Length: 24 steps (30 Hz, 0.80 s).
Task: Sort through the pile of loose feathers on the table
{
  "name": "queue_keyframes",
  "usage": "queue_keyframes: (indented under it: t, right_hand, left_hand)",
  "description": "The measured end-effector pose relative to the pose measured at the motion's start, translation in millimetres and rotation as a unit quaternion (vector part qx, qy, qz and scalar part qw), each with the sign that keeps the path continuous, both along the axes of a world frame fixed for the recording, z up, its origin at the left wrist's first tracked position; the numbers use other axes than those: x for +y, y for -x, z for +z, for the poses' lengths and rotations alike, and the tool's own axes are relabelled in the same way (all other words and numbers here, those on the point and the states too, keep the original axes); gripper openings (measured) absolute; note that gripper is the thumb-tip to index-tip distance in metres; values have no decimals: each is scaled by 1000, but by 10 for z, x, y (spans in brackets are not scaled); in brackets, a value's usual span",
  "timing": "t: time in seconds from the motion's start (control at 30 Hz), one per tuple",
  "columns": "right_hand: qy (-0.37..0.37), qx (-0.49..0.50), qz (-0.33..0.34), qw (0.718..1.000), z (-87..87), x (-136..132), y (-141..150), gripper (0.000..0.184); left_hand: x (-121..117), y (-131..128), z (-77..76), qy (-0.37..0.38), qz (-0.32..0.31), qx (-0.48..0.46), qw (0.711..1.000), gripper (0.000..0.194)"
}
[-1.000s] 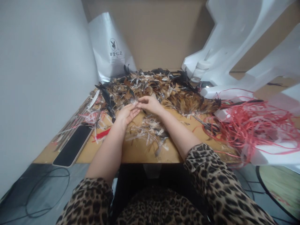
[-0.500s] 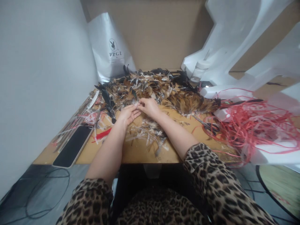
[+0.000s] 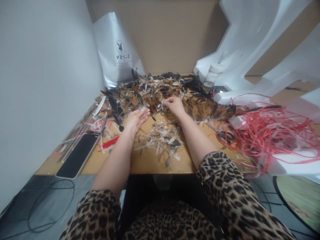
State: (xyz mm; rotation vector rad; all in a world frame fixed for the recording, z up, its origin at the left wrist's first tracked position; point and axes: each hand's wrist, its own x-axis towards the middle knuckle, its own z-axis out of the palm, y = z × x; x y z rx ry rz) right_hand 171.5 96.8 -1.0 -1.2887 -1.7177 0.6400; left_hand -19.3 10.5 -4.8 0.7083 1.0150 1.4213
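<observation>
A large heap of brown, black and white feathers (image 3: 162, 91) covers the back of a wooden table (image 3: 147, 161). My left hand (image 3: 135, 119) lies palm up at the heap's near edge, fingers stretched out, with small feathers resting across them. My right hand (image 3: 175, 105) reaches into the heap further right, its fingers curled down among the brown feathers; what they pinch is hidden. A smaller scatter of pale feathers (image 3: 160, 138) lies on the table between my forearms.
A black phone (image 3: 78, 155) lies at the table's left front. A tangle of red string (image 3: 265, 133) and scissors (image 3: 222, 133) sit at the right. A white bag (image 3: 116, 50) stands at the back left, white foam pieces (image 3: 250, 50) at the back right.
My right hand has left my left hand and moved right and back into the feather heap. My left hand stays in place, palm up.
</observation>
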Motion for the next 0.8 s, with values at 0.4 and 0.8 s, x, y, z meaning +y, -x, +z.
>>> queue_keyframes:
  t: [0.4, 0.8]
  right_hand:
    - [33, -236, -123, 963, -51, -144, 34, 45]
    - [171, 36, 244, 954, 11, -214, 78, 23]
  left_hand:
    - [10, 0, 17, -16, 8, -4, 1000, 14]
    - [21, 15, -1, -6, 15, -1, 1000, 15]
